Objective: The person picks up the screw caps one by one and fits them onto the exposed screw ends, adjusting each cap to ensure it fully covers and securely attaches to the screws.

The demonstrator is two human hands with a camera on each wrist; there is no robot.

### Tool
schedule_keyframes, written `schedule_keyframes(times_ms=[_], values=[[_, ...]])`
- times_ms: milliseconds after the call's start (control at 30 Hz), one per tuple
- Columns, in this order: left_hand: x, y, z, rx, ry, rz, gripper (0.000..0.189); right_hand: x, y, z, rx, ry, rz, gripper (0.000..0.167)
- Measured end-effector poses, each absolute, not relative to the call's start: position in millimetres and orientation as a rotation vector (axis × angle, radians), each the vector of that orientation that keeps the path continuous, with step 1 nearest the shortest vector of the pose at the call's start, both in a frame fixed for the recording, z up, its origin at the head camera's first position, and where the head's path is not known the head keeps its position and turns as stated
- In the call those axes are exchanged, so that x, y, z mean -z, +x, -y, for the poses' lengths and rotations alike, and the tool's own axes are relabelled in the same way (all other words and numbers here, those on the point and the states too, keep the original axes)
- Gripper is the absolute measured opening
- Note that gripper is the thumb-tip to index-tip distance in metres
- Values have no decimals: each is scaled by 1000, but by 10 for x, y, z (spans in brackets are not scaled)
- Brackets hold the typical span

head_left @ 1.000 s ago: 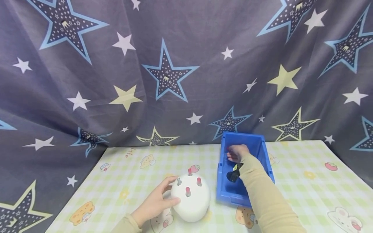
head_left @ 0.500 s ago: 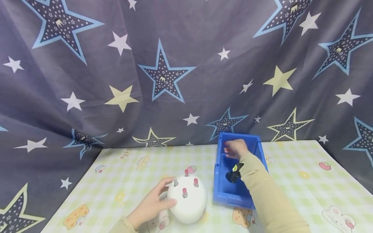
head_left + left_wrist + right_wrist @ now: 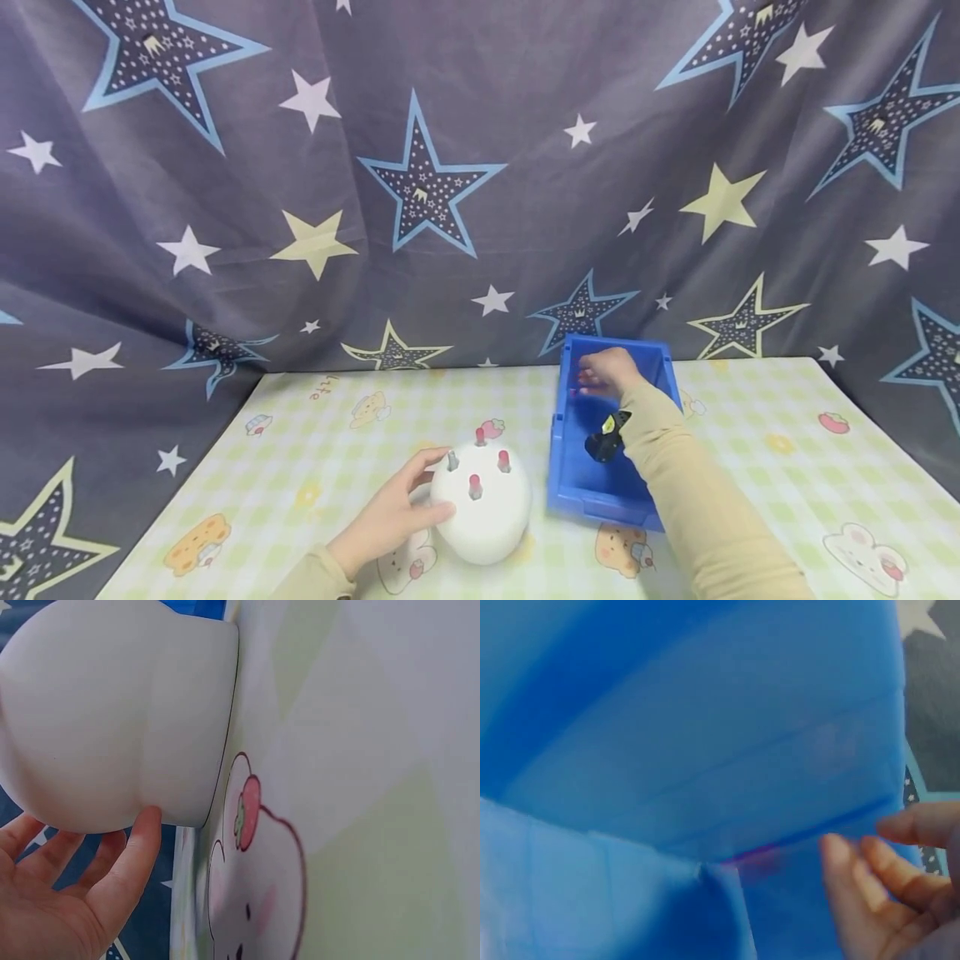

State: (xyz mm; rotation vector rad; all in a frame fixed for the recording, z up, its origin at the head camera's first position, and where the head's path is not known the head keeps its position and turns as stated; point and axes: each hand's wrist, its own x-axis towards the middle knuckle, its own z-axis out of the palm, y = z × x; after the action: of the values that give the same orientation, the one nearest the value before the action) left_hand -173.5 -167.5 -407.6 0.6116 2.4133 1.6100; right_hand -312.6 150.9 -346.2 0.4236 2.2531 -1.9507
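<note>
My left hand point(image 3: 397, 512) cups the left side of a white, rounded, flat-based body point(image 3: 483, 521), thumb at the front and fingers towards the back. The left wrist view shows the fingertips against its smooth white side point(image 3: 127, 712). From its top stick up several short pegs, most red-tipped, like the front one point(image 3: 476, 487), and one grey peg point(image 3: 452, 461). My right hand point(image 3: 607, 371) is inside the blue bin point(image 3: 555, 467), fingers loosely bent, with nothing seen between them. A small blurred pink thing point(image 3: 759, 857) is near the bin's inner corner, just off the fingertips.
A black wrist camera point(image 3: 604, 440) is strapped to the right wrist, over the bin. A checked cartoon tablecloth point(image 3: 757, 467) covers the table. A dark star-patterned curtain point(image 3: 480, 208) hangs behind. The bin's raised walls surround my right hand.
The pink spot was at the right fingertips before; now it is lower, apart from them. My right hand has shifted slightly within the bin. The left hand stays at the white body.
</note>
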Motion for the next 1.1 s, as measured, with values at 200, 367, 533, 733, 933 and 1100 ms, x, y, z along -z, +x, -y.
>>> schedule_keyframes(times_ms=[200,367,533,733,933,1100], values=[[4071,-1751,1674,-1607,599,-2420,60,3528,-3106,-1511,1822,447,-2300,43],[4063,-1760,1670,-1610,612,-2420,60,3606,-3116,-1521,1722,478,-2409,45],[4068,-1760,1672,-1609,603,-2421,60,3696,-3126,-1545,1716,511,-2390,50],[4072,-1744,1671,-1610,598,-2403,61,3797,-3192,-1565,1692,532,-2359,36],[4059,-1719,1663,-1616,591,-2403,60,3899,-3257,-1556,1643,503,-2325,4],[4043,-1709,1663,-1615,583,-2403,61,3937,-3271,-1551,1654,510,-2345,6]])
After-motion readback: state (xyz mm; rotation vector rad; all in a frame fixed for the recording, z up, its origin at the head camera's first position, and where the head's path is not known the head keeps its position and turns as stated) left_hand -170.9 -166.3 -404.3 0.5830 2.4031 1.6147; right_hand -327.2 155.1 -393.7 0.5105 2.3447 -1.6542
